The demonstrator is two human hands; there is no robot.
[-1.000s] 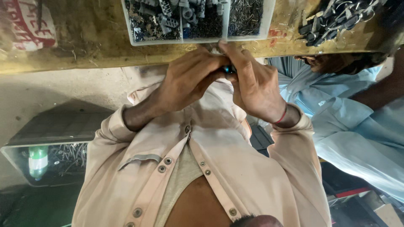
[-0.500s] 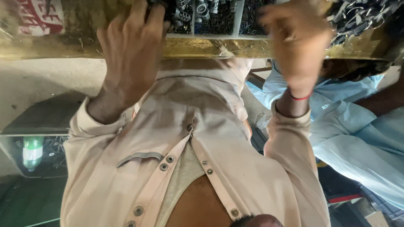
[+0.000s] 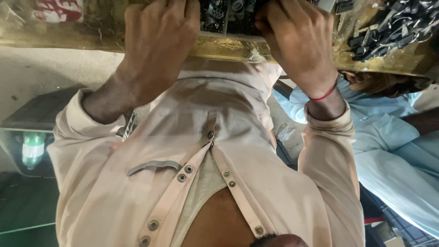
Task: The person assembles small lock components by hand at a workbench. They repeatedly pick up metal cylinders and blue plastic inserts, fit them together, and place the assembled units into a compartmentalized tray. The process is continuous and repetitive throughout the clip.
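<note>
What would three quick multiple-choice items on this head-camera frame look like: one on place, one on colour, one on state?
1. Where do both hands rest?
A. On the clear compartmented parts tray at the bench edge
B. On the green plastic bottle
C. On the pale blue garment

2. What colour is the thread band on the right wrist?
A. Blue
B. Red
C. Yellow

3. How does the green plastic bottle stand?
A. Lying flat
B. Held in a hand
C. Upright in a dark bin

Answers:
1. A: the left hand and the right hand both reach over the worn wooden bench into the clear compartmented parts tray.
2. B: the thread band shows red against the wrist.
3. C: the green plastic bottle stands cap up in the dark bin at lower left, away from both hands.
</note>
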